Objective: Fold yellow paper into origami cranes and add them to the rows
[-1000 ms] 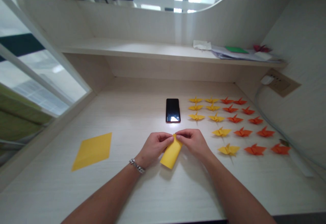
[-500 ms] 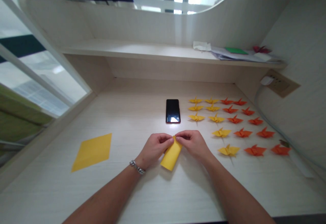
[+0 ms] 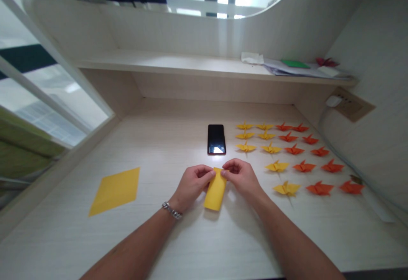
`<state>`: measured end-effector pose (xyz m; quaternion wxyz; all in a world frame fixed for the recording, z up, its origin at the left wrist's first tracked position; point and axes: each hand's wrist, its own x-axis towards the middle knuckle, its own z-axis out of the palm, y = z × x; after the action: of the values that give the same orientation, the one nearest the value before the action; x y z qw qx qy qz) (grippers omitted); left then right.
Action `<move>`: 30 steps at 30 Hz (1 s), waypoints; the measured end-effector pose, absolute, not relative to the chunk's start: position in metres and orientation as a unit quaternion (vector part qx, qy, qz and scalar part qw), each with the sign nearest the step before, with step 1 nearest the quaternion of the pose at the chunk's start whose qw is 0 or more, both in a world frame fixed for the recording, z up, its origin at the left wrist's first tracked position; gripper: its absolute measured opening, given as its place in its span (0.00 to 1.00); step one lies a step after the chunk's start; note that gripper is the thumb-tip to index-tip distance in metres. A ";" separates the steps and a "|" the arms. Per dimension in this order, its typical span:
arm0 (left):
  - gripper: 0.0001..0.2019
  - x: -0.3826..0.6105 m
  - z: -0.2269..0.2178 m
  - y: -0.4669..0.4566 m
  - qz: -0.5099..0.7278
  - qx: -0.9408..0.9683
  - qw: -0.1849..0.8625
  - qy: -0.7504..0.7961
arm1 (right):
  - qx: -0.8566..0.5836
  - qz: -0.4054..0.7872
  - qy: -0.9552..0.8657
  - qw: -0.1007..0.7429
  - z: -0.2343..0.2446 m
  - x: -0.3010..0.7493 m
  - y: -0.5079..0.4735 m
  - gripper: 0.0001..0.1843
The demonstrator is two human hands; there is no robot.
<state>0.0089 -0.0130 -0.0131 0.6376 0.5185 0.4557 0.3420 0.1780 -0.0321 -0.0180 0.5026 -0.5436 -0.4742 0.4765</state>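
A sheet of yellow paper (image 3: 215,195), bent over into a narrow strip, is held between my two hands above the desk. My left hand (image 3: 196,183) pinches its upper left corner between thumb and fingers. At the upper right corner, my right hand (image 3: 242,176) grips the same paper with thumb and forefinger. The strip's lower end hangs free and curves slightly toward me. On the left of the desk lies a flat yellow paper sheet (image 3: 115,190). Just beyond my hands rests a black phone (image 3: 216,139).
Rows of folded yellow paper cranes (image 3: 276,166) and orange paper cranes (image 3: 319,188) stand on the right of the desk. A white cable (image 3: 338,154) runs from the wall socket (image 3: 355,105). Papers (image 3: 298,68) lie on the shelf (image 3: 178,64) above.
My right hand has shifted slightly up and away from the left, so the paper's top edge is spread wider. The strip has turned more upright. The left hand has barely moved.
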 end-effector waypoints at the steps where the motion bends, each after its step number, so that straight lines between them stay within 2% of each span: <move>1: 0.12 0.009 -0.013 -0.013 0.338 0.516 0.642 0.456 | -0.543 0.474 -0.481 0.499 -0.017 0.178 -0.032 0.08; 8: 0.13 0.007 -0.019 -0.013 0.346 0.534 0.634 0.439 | -0.545 0.482 -0.467 0.502 -0.016 0.178 -0.032 0.10; 14: 0.12 0.009 -0.019 -0.014 0.372 0.541 0.617 0.433 | -0.552 0.540 -0.339 0.537 -0.012 0.175 -0.032 0.17; 24: 0.11 0.011 -0.013 -0.016 0.441 0.553 0.527 0.471 | -0.517 0.561 -0.287 0.579 -0.008 0.175 -0.031 0.20; 30: 0.12 0.011 -0.012 -0.017 0.444 0.550 0.527 0.472 | -0.531 0.551 -0.348 0.542 -0.019 0.165 -0.031 0.18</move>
<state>0.0114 -0.0166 -0.0116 0.5267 0.5499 0.4719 0.4444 0.1653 -0.0311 -0.0195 0.5415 -0.5306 -0.3484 0.5512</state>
